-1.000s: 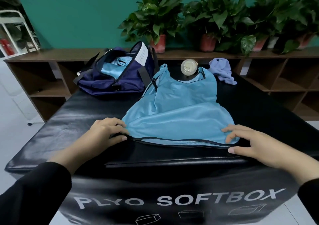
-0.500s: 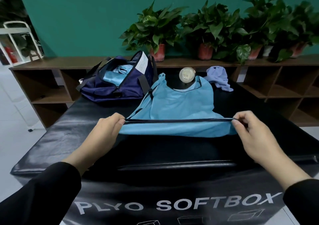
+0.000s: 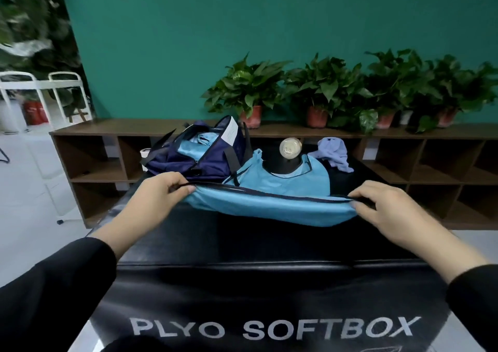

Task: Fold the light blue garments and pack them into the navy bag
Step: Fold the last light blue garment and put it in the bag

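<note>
Light blue sleeveless fabric garment (image 3: 283, 187) stretches crosswise, dark hem pinched by left hand (image 3: 159, 198) and right hand (image 3: 388, 211), neckline beyond.

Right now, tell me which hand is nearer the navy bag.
Left. The left hand pinches the light blue garment by its hem just in front of the navy bag. The right hand grips the hem's other end, off to the bag's right.

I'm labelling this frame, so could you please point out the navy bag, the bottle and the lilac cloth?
navy bag (image 3: 172, 163): head view, on its front side panel.
bottle (image 3: 290, 148): head view, on its round pale end.
lilac cloth (image 3: 332, 152): head view, on the middle of the crumpled heap.
</note>
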